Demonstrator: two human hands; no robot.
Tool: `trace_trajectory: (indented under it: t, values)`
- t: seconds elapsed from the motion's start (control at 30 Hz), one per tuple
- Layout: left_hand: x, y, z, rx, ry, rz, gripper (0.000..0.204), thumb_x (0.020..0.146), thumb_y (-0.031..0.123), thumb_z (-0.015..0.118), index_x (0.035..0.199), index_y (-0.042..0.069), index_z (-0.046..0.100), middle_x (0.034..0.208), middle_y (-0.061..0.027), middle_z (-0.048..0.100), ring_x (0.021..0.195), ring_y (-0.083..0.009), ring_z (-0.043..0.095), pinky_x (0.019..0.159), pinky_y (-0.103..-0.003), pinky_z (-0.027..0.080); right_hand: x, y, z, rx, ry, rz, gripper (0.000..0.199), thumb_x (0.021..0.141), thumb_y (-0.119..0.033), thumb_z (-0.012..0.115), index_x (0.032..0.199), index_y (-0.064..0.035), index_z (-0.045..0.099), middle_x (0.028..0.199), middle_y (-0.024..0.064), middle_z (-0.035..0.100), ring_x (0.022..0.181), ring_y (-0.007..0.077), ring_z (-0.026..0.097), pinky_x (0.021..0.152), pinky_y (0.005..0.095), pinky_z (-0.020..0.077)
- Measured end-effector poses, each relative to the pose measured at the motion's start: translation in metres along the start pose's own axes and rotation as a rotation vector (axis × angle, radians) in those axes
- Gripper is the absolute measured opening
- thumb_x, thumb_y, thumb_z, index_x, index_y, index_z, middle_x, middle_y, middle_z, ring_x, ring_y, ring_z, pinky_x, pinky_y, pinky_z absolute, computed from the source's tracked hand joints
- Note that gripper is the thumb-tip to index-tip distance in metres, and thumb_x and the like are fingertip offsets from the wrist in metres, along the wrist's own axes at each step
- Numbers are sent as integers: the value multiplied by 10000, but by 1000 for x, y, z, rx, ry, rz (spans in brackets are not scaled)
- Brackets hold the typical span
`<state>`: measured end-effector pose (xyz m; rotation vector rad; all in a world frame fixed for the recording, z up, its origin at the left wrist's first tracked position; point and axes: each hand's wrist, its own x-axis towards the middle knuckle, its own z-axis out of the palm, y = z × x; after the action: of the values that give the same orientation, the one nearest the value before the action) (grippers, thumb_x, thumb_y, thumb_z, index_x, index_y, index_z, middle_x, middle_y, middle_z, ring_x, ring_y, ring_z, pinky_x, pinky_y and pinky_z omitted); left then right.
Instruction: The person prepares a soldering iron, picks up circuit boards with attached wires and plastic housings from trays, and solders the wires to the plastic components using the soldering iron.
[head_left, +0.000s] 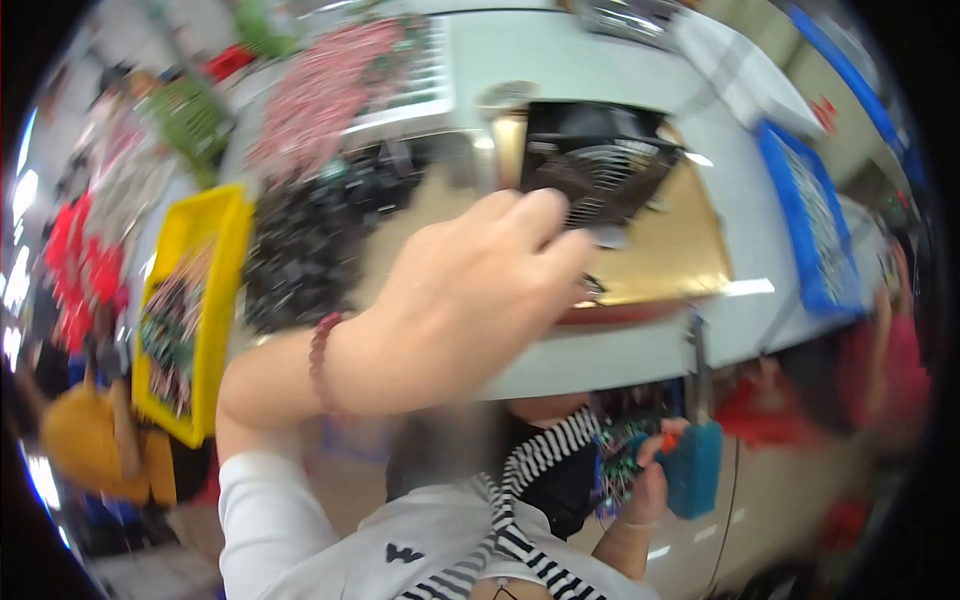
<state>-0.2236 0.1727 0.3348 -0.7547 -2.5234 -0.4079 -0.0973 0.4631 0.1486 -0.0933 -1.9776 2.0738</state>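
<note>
My left hand, with a dark red bead bracelet on its wrist, is raised over the white table. Its fingers are closed on the lower corner of a black square fan with a round wire grille. The fan is held tilted above a tan mat. Low down, beneath the table edge, my right hand grips a blue hand tool with an orange part at its top. It sits beside a green circuit board with wires. The whole picture is blurred by motion.
A yellow bin of small parts stands at the left. Next to it lies a heap of black parts. A pile of red and white wires is at the back, and a blue tray is at the right.
</note>
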Motion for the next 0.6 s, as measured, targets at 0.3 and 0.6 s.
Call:
trace_trajectory:
  t: [0.3,0.6]
  values:
    - [-73,-95,-148,102,46,-540,256,925,275,649,866,27,632,687,-66,596,641,-146,598,543,-335,444,28,23,-6,129,-173,-261,599,842,-256,607,1303,89,443,1084,138,549,676,117,463,617,269,366]
    - [-193,-253,-221,-217,633,-1076,232,954,253,637,1047,42,613,809,-3,613,674,-75,575,613,-218,497,32,8,24,130,-272,-290,604,842,-197,564,1351,90,413,1148,153,529,703,120,462,619,274,365]
